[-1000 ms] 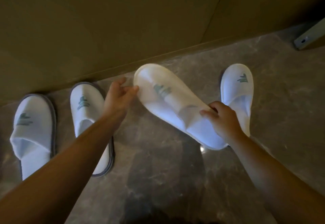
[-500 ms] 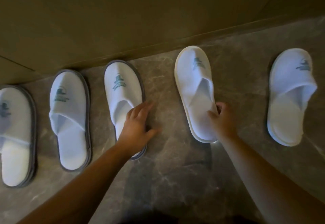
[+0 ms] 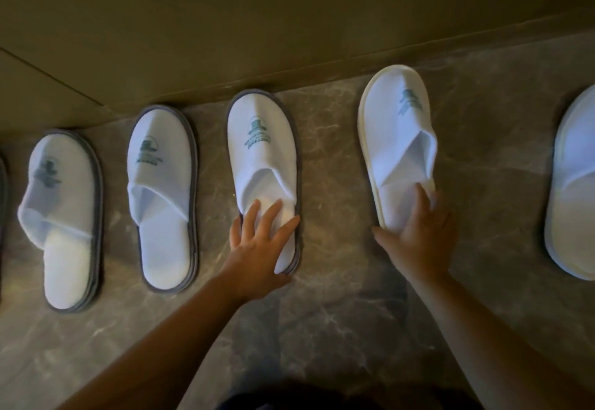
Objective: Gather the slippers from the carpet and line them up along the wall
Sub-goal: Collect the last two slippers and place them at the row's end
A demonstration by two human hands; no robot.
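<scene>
White slippers lie toe-first against the wall (image 3: 289, 16) in a row. Three have grey trim: one at the left (image 3: 61, 190), one beside it (image 3: 161, 165), one in the middle (image 3: 260, 145). My left hand (image 3: 260, 248) lies flat on the middle one's heel, fingers spread. To its right a white-trimmed slipper (image 3: 396, 126) sits slightly tilted, and my right hand (image 3: 421, 235) cups its heel, thumb on the left edge, fingers on the insole. Another white-trimmed slipper (image 3: 576, 184) is cut off by the right edge.
The floor (image 3: 338, 313) is dark veined stone, bare in front of the row. A sliver of a further grey-trimmed slipper (image 3: 2, 184) shows at the left edge. A wide gap separates the middle slipper from the tilted one. Something dark (image 3: 289, 400) fills the bottom centre.
The white-trimmed slipper, held up in both hands a second ago, now lies on the floor by the wall. My left hand moved onto the middle grey-trimmed slipper's heel. The view shifted left.
</scene>
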